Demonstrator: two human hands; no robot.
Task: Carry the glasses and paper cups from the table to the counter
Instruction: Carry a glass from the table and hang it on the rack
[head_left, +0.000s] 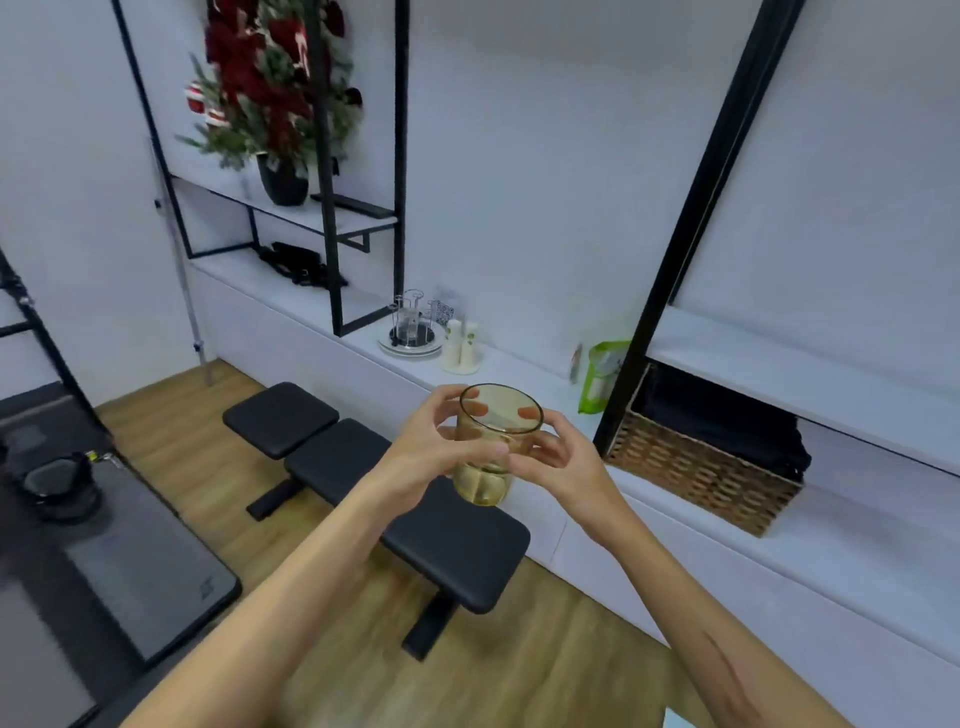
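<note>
An amber, see-through glass (493, 447) is held upright in the air in front of me, above the black bench. My left hand (431, 447) grips its left side, fingers curled round the wall. From the right, my right hand (556, 457) grips it too, fingertips showing through the glass. Beyond the glass runs the white counter (519, 364) along the wall. On it stands a glass rack on a plate (411, 332) and two paper cups (460, 347) stacked side by side. The table is out of view.
A black padded bench (363, 467) stands on the wooden floor between me and the counter. A green bag (602, 376) and a wicker basket (701, 473) sit on the counter's right part. Black metal shelf frames (332, 166) hold a potted plant (280, 104). Dark gym equipment (130, 545) lies at left.
</note>
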